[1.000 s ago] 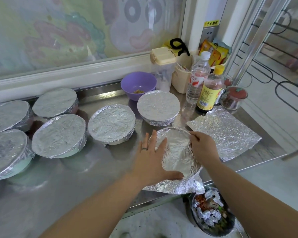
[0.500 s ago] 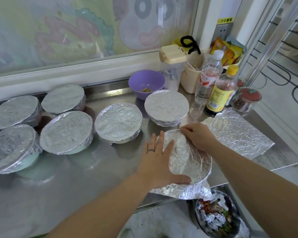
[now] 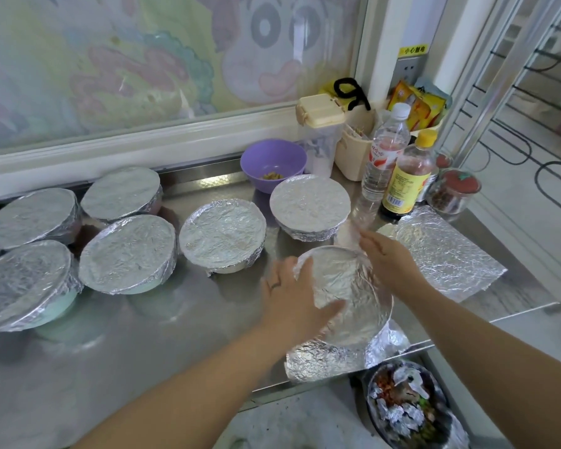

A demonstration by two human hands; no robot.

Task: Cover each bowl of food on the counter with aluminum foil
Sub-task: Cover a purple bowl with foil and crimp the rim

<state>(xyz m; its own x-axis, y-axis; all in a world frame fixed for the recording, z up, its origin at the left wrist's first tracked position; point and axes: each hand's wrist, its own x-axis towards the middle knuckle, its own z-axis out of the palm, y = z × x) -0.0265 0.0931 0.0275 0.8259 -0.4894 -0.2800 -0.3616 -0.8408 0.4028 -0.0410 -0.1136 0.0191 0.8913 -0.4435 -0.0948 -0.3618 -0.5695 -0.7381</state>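
Near the front edge of the steel counter (image 3: 143, 351) stands a bowl (image 3: 353, 303) with a foil sheet laid over it, loose foil hanging at its near side. My left hand (image 3: 292, 296) lies flat on the foil at the bowl's left rim, thumb across the top. My right hand (image 3: 389, 260) presses the foil at the far right rim, fingers bent downward. Several foil-covered bowls (image 3: 222, 234) stand to the left and behind. A purple bowl (image 3: 272, 163) with a little food stands uncovered at the back.
A loose foil sheet (image 3: 447, 251) lies flat to the right. Two bottles (image 3: 405, 179), a jar (image 3: 454, 192) and containers crowd the back right corner. Below the counter edge sits a bin (image 3: 408, 413) with foil scraps. A window wall runs behind.
My right hand has slid along the far rim toward the right. My left hand has shifted to the bowl's left edge. The view has moved closer.
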